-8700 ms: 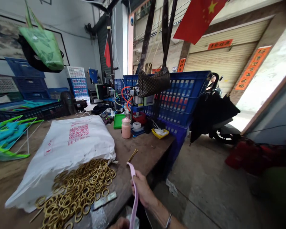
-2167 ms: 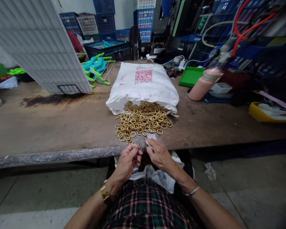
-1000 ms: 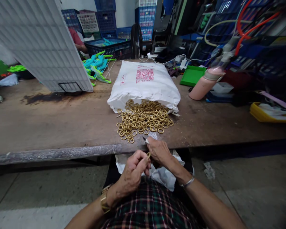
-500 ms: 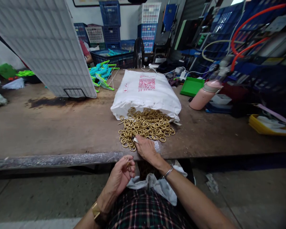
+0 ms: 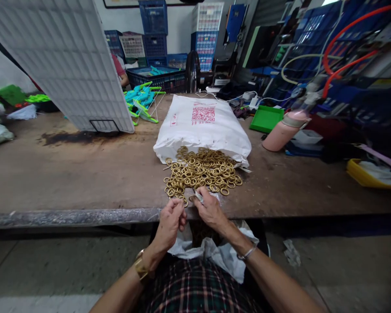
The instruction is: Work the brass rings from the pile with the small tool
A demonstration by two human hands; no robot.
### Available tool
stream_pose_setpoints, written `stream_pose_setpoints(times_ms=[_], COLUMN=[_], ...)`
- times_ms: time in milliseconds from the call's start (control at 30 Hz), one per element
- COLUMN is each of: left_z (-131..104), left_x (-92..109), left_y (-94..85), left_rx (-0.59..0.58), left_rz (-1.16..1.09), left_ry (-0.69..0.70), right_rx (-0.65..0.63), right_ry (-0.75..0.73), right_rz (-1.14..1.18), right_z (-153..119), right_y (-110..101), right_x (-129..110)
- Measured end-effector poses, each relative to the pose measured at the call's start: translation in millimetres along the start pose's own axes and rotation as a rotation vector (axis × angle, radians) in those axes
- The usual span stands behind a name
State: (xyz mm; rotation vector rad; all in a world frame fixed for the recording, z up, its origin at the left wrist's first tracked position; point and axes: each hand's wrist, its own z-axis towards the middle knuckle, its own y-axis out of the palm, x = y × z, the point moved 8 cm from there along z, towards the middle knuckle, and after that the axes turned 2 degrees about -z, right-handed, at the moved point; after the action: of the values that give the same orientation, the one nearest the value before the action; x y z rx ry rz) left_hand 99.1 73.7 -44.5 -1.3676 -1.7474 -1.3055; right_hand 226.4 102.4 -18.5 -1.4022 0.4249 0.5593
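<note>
Gold-coloured rings [image 5: 208, 171] lie in a heap in front of the mouth of a white woven sack [image 5: 179, 113] and spill out of it. My left hand [image 5: 170, 224] is closed in a pinch at the near edge of the heap; what its fingers hold, if anything, is hidden. Just to its right, my right hand [image 5: 211, 212] is closed, with a gold-coloured ring [image 5: 192, 198] at its fingertips. A small pale piece [image 5: 198, 196] with a dark tip also shows between those fingers; its kind is unclear.
The brown table [image 5: 84, 178] ends at a plastic-wrapped front edge. A white grid panel [image 5: 97, 78] stands left, beside turquoise and green pieces [image 5: 143, 100]. To the right are a green tray [image 5: 266, 119], a pink bottle [image 5: 285, 131] and a yellow tray [image 5: 361, 176]. White cloth or sacking [image 5: 228, 261] hangs below the edge.
My right hand has drawn back from the heap, and a ring now shows at its fingertips. My left hand has moved up to the table edge, its fingers turned towards the rings.
</note>
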Motion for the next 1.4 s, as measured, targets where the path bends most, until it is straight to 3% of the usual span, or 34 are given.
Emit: stream_pose_setpoints(times_ms=[200,433,633,800,900,1033,1233,1400], left_z=[2.4,-8.1,-7.1,-9.4,-11.1,-12.5,-13.2,-13.2], left_x=[-0.1,20.0,-8.2,-10.7,-12.1,-10.8,-6.3,-6.1], left_y=[15.4,23.0,26.6,29.9,29.6,25.6,21.2,20.1], left_rx=[-0.087,-0.08,-0.21,-0.256,-0.251,-0.217,-0.19,-0.183], left_rz=[0.141,0.299,0.08,-0.028,-0.046,-0.049,-0.009,0.031], left_ry=[0.029,0.262,-0.013,-0.036,-0.043,-0.013,0.026,0.046], right_rx=[-0.051,-0.161,-0.129,-0.138,-0.103,-0.022,-0.13,-0.159], right_ry=[0.002,0.102,0.116,0.114,0.089,0.003,-0.174,-0.191], right_rz=[0.327,0.589,0.571,0.669,0.586,0.27,-0.013,-0.083], right_z=[-18.5,-18.8,-17.8,-18.5,-18.9,-23.3,-36.7,-38.6], right_y=[-8.7,0.9,-0.1,2.3,-1.4,-10.3,-0.8,2.1], right_x=[-7.6,-5.6,-3.7,-3.9,-4.2,-6.9,-18.8,-20.7])
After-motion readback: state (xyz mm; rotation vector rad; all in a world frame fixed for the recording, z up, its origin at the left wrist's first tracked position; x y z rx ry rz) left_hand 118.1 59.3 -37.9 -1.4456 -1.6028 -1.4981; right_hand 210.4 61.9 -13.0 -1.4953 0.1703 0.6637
